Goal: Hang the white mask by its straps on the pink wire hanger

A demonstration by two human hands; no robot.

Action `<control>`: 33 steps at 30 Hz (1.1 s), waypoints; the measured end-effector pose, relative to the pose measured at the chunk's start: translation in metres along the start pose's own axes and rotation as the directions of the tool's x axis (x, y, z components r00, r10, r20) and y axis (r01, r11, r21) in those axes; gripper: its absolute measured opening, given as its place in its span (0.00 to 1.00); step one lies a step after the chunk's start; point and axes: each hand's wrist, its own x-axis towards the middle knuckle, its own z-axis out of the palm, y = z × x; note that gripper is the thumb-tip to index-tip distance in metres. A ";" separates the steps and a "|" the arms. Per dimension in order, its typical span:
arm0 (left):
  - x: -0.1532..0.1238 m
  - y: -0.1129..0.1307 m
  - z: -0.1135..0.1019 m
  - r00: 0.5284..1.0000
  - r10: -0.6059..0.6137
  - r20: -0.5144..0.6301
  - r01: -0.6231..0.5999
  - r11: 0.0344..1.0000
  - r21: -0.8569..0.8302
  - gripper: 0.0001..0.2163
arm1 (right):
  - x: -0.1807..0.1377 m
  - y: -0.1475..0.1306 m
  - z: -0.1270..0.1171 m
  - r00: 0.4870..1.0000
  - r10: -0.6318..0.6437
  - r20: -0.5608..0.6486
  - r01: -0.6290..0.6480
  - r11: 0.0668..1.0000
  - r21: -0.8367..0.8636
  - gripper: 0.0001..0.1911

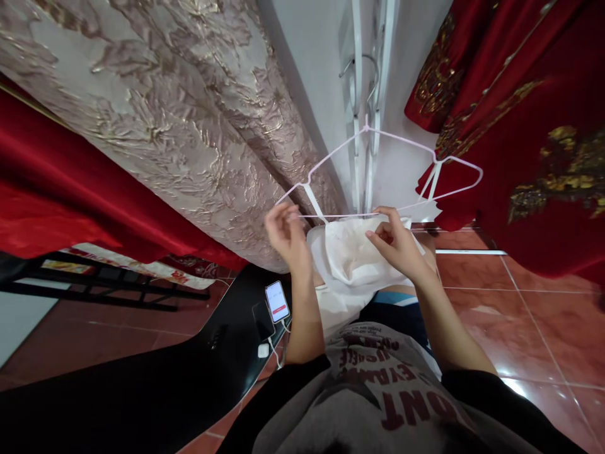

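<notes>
A pale pink hanger (399,137) spans the space before me, with a white garment (347,255) below it. White straps (314,203) loop over the hanger's shoulder notches on both sides. My left hand (288,239) has its fingers closed around the hanger's left end, slightly blurred. At the lower bar, right of its middle, is my right hand (397,243). Its index finger touches or lies very near the bar, while the thumb stands apart from it over the garment. The remaining right fingers are curled and partly hidden. The garment's lower part lies across my lap.
A white metal rack (357,94) stands against the wall ahead, with a metal hook on it. Embossed beige fabric (198,113) hangs at left, and red embroidered fabric (529,132) at right. Two phones, one lit (277,301), and a white charger (263,350) rest on a black seat (189,359).
</notes>
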 end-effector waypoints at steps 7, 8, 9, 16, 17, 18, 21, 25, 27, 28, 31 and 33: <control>0.016 0.025 0.004 0.851 -0.339 0.402 0.400 0.914 -0.075 0.12 | 0.003 0.000 0.007 0.980 0.026 -0.198 -0.009 0.996 0.085 0.17; 0.021 0.029 0.000 0.812 -0.367 0.454 0.446 0.892 -0.076 0.13 | 0.005 -0.001 0.006 0.973 0.026 -0.229 -0.005 0.996 0.093 0.18; 0.026 0.033 -0.004 0.760 -0.393 0.518 0.498 0.864 -0.075 0.15 | 0.007 -0.001 0.005 0.968 0.022 -0.252 0.002 0.995 0.096 0.19; 0.060 0.013 -0.060 0.896 -0.227 0.381 0.355 0.883 -0.308 0.26 | 0.021 -0.003 -0.009 0.960 -0.010 -0.279 0.044 0.992 0.116 0.21; 0.059 0.006 -0.065 0.929 -0.207 0.306 0.302 0.903 -0.307 0.22 | 0.022 -0.003 -0.009 0.963 -0.004 -0.270 0.044 0.989 0.143 0.21; 0.057 0.000 -0.068 0.949 -0.209 0.235 0.274 0.918 -0.288 0.17 | 0.022 -0.003 -0.009 0.967 0.006 -0.254 0.038 0.985 0.170 0.19; 0.039 -0.004 -0.058 0.907 -0.370 0.199 0.407 0.890 -0.203 0.15 | 0.023 -0.005 -0.002 0.980 0.067 -0.186 -0.023 0.973 0.231 0.14; 0.012 0.007 -0.021 0.807 -0.439 0.394 0.560 0.782 -0.275 0.19 | 0.022 -0.014 0.007 0.987 0.134 -0.090 -0.098 0.939 0.329 0.11; 0.006 0.009 -0.008 0.838 -0.395 0.376 0.517 0.795 -0.318 0.16 | 0.020 -0.018 0.006 0.986 0.166 -0.025 -0.139 0.890 0.435 0.14; 0.004 0.008 -0.003 0.852 -0.378 0.362 0.496 0.804 -0.328 0.14 | 0.019 -0.020 0.003 0.982 0.186 0.014 -0.169 0.853 0.494 0.16; 0.005 0.003 -0.001 0.862 -0.357 0.361 0.477 0.813 -0.334 0.13 | 0.014 -0.023 -0.008 0.966 0.236 0.101 -0.247 0.744 0.621 0.20; 0.006 0.000 -0.003 0.858 -0.346 0.379 0.474 0.818 -0.325 0.13 | 0.010 -0.021 -0.015 0.965 0.255 0.051 -0.226 0.723 0.653 0.19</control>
